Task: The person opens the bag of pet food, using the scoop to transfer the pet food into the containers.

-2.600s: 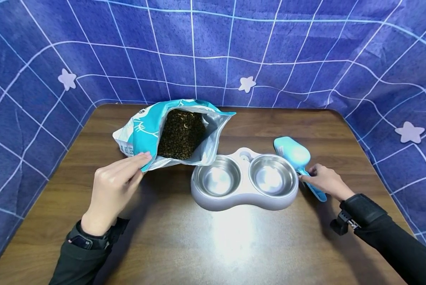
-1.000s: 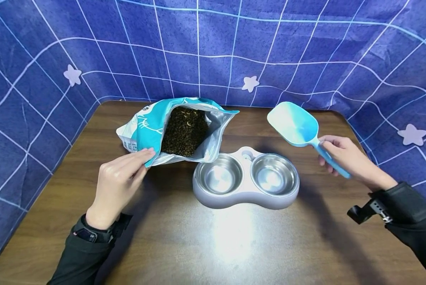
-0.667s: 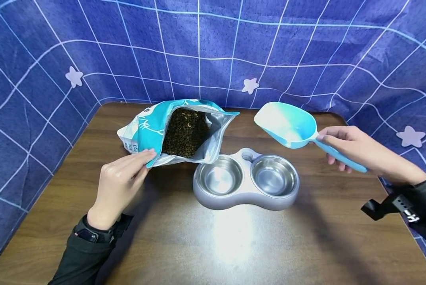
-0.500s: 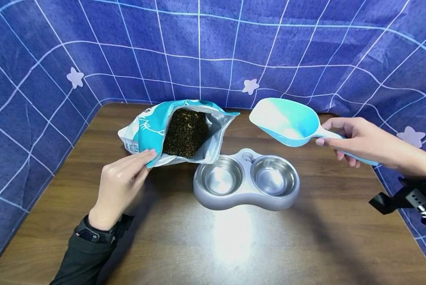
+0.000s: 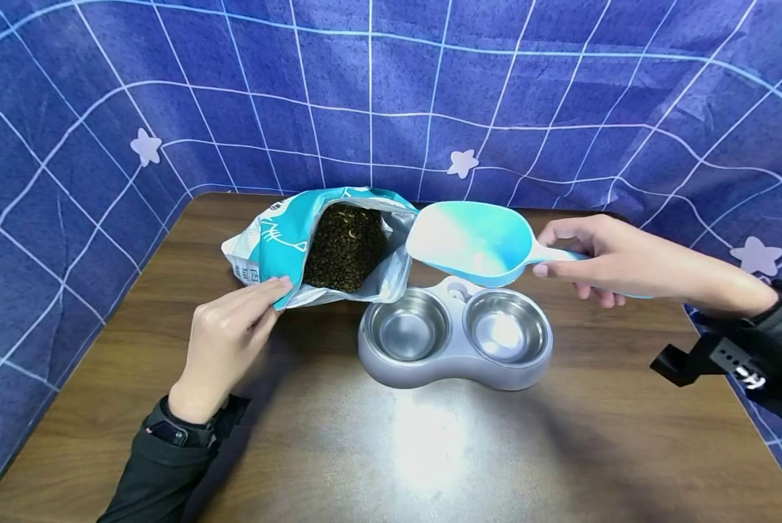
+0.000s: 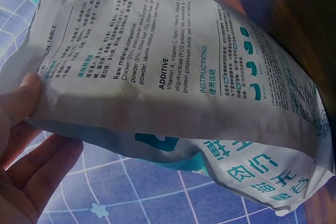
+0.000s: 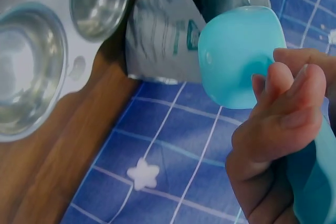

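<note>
A blue checked cloth [image 5: 391, 87] rises behind and beside the brown table [image 5: 339, 450]. Take the grey bowl stand [image 5: 456, 372] on the table as the clock's centre, seen from the head. The white and turquoise bag [image 5: 286, 236] lies slanted at 10 o'clock, its open mouth turned toward 4. The light blue scoop [image 5: 476, 240] is held above the table at 12, its lip overlapping the bag's mouth in the head view; whether they touch, I cannot tell. At 2 o'clock the right hand [image 5: 603, 254] grips the scoop's handle with curled fingers. At 9 the left hand [image 5: 227, 334] pinches the bag's edge, thumb on one face and fingers on the other. Two steel bowls [image 5: 409, 328] sit side by side in the stand. Dark pellets [image 5: 345, 247] fill the bag behind its opening. Pale stars [image 5: 463, 163] dot the cloth, one at 12.
</note>
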`<state>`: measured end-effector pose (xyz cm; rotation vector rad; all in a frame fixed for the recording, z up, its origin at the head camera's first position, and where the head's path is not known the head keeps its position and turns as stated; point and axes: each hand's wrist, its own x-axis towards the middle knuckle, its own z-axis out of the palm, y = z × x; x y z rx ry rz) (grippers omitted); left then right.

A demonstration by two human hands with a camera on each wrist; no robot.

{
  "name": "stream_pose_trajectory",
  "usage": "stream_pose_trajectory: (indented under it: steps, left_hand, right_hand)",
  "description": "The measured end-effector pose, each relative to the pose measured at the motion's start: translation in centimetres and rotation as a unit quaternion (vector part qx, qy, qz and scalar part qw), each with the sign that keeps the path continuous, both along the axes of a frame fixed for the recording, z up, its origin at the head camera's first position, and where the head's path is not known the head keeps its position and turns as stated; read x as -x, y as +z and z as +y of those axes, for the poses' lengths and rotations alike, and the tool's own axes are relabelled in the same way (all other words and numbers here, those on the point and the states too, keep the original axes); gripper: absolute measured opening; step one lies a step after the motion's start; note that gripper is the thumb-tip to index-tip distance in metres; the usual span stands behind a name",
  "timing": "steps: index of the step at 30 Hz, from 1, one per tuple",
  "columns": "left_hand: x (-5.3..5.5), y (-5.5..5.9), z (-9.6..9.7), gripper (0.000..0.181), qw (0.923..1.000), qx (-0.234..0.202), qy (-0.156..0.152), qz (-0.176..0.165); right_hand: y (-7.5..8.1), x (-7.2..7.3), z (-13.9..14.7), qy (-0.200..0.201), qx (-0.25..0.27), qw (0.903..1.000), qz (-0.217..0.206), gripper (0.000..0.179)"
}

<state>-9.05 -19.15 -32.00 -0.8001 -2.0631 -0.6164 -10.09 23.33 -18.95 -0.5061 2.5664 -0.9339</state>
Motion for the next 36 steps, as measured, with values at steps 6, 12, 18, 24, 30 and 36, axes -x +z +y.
stream_pose_trajectory:
  steps: [6, 12, 18, 24, 30, 36]
  left_hand:
    - [0.0, 0.0, 0.0, 0.032, 1.0, -0.002, -0.001, 0.0]
    - [0.0, 0.0, 0.0, 0.031, 1.0, -0.005, -0.002, 0.001]
    - [0.0, 0.0, 0.1, 0.03, 0.9999, -0.007, -0.008, 0.0]
    - [-0.1, 0.1, 0.2, 0.03, 0.9998, -0.017, -0.007, -0.01]
    - [-0.3, 0.1, 0.1, 0.031, 0.9996, -0.026, -0.004, -0.014]
    - [-0.2, 0.1, 0.0, 0.031, 0.9997, -0.02, -0.005, -0.015]
  right_hand:
    - [0.6, 0.0, -2.5, 0.015, -0.006, 0.9998, -0.008, 0.021]
    - [1.1, 0.4, -4.5, 0.002, -0.007, 0.9998, -0.019, 0.029]
    - [1.6, 0.9, -5.9, 0.005, -0.036, 0.9989, -0.031, 0.028]
    - [1.9, 1.3, -7.1, 0.007, -0.038, 0.9981, -0.049, 0.036]
    - [2.5, 1.6, -8.2, 0.016, -0.034, 0.9975, -0.059, 0.032]
    - [3.4, 1.7, -9.6, 0.039, -0.074, 0.9959, -0.036, 0.024]
